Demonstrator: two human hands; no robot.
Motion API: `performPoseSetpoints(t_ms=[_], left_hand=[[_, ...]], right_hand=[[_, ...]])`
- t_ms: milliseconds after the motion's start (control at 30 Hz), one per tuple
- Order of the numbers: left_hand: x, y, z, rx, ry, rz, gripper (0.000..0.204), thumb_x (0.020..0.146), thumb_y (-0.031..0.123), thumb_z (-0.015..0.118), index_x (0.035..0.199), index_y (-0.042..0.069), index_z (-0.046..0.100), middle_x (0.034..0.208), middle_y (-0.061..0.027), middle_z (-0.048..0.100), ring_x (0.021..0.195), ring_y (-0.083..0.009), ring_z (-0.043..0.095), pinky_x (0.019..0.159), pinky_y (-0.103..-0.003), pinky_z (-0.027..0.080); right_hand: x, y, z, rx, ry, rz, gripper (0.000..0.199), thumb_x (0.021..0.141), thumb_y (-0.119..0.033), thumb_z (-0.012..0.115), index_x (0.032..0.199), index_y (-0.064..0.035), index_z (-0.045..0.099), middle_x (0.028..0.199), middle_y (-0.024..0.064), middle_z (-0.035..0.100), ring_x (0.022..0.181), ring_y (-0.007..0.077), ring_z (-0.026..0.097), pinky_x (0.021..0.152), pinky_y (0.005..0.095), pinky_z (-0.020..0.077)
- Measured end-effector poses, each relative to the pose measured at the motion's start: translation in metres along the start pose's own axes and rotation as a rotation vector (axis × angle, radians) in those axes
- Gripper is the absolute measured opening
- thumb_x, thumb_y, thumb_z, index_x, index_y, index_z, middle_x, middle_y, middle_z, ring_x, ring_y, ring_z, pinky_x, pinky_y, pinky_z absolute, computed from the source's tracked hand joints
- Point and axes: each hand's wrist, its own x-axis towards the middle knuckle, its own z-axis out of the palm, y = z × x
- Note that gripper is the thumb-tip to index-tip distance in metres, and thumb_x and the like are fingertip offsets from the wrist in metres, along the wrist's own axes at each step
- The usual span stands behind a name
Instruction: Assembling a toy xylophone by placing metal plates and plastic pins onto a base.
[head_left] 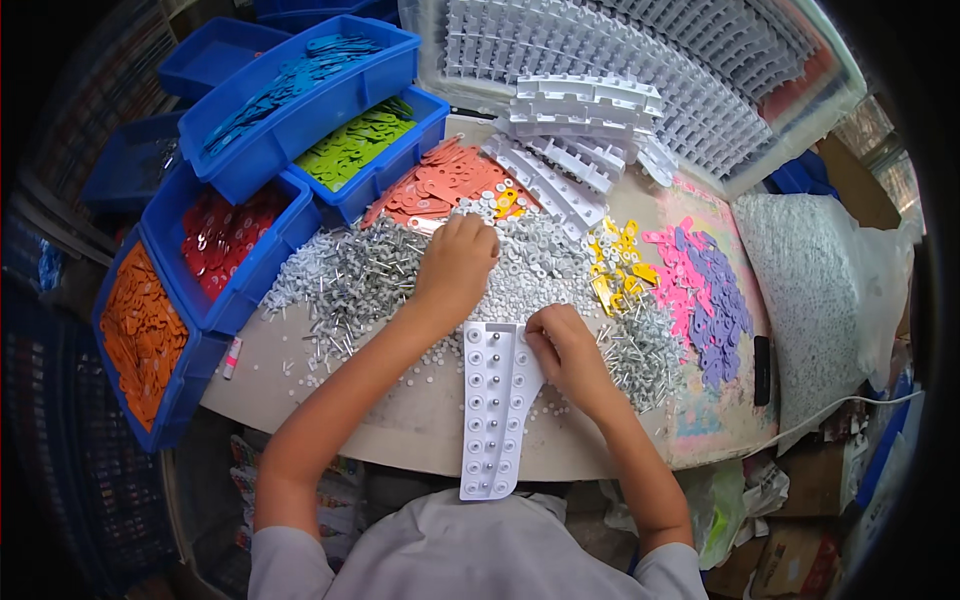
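Observation:
A long white plastic holder [491, 420] lies at the table's front edge, overhanging toward me. Rows of round sockets line its sides, and metal pins stand along its middle channel. My right hand [568, 355] is closed at the holder's upper right corner, thumb and fingers together; whether they pinch the holder or a small part is hidden. My left hand [460, 262] reaches farther out, its fingers curled down over the pile of small white rings [535, 250], beside salmon flat pieces [450, 180]. What those fingers hold is hidden. Metal rivets [365, 265] lie left of that hand.
Blue bins [235, 295] with orange, red, green and blue pieces stand at the left. Stacked white holders [585, 105] are at the back. Yellow pieces [620, 260], more rivets [640, 355], pink pieces [680, 265] and purple pieces [718, 310] lie right. A cable [840, 405] crosses the right edge.

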Motion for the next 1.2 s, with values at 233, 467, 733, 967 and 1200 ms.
performPoseSetpoints(t_ms=[233,467,733,967,1200], left_hand=[[-0.041,0.012,-0.065,-0.247,-0.065,-0.327,0.018,0.087,0.007,0.077,0.100,0.003,0.067,0.095,-0.0100,0.066,0.092,-0.0280,0.065,0.084,-0.039,0.052],[-0.080,0.027,-0.082,-0.477,-0.039,-0.346,0.009,0.086,0.004,0.078,0.095,0.003,0.079,0.087,-0.0082,0.074,0.089,-0.0236,0.066,0.083,-0.036,0.051],[-0.097,0.036,-0.069,-0.583,-0.159,-0.342,0.011,0.088,0.010,0.077,0.099,0.007,0.079,0.098,-0.0073,0.064,0.102,-0.0257,0.062,0.089,-0.038,0.050],[-0.105,0.043,-0.056,-0.535,-0.184,-0.285,0.012,0.090,0.009,0.075,0.100,0.005,0.078,0.094,-0.0070,0.063,0.097,-0.0241,0.062,0.086,-0.036,0.050],[-0.103,0.051,-0.049,-0.569,-0.157,-0.443,0.008,0.091,0.007,0.073,0.097,0.002,0.073,0.090,-0.0072,0.065,0.082,-0.0214,0.063,0.075,-0.033,0.052]], right_hand=[[0.006,0.015,-0.006,-0.117,0.158,0.082,0.008,0.093,0.000,0.066,0.097,0.0004,0.059,0.092,0.0178,0.062,0.091,0.0379,0.059,0.084,0.0450,0.0486],[0.036,0.053,-0.025,-0.385,0.235,0.100,0.010,0.090,-0.003,0.071,0.099,-0.0034,0.068,0.092,0.0156,0.066,0.092,0.0364,0.062,0.082,0.0461,0.0489],[0.043,0.069,-0.011,-0.582,0.237,0.025,0.013,0.086,-0.005,0.073,0.098,-0.0065,0.070,0.091,0.0116,0.066,0.091,0.0337,0.062,0.081,0.0452,0.0497],[0.043,0.073,-0.006,-0.497,0.262,0.001,0.016,0.084,-0.003,0.074,0.099,-0.0076,0.070,0.092,0.0110,0.066,0.091,0.0339,0.062,0.083,0.0458,0.0500],[0.038,0.057,-0.015,-0.480,0.199,0.016,0.015,0.085,0.000,0.074,0.098,-0.0048,0.069,0.093,0.0122,0.067,0.092,0.0336,0.063,0.084,0.0444,0.0505]])
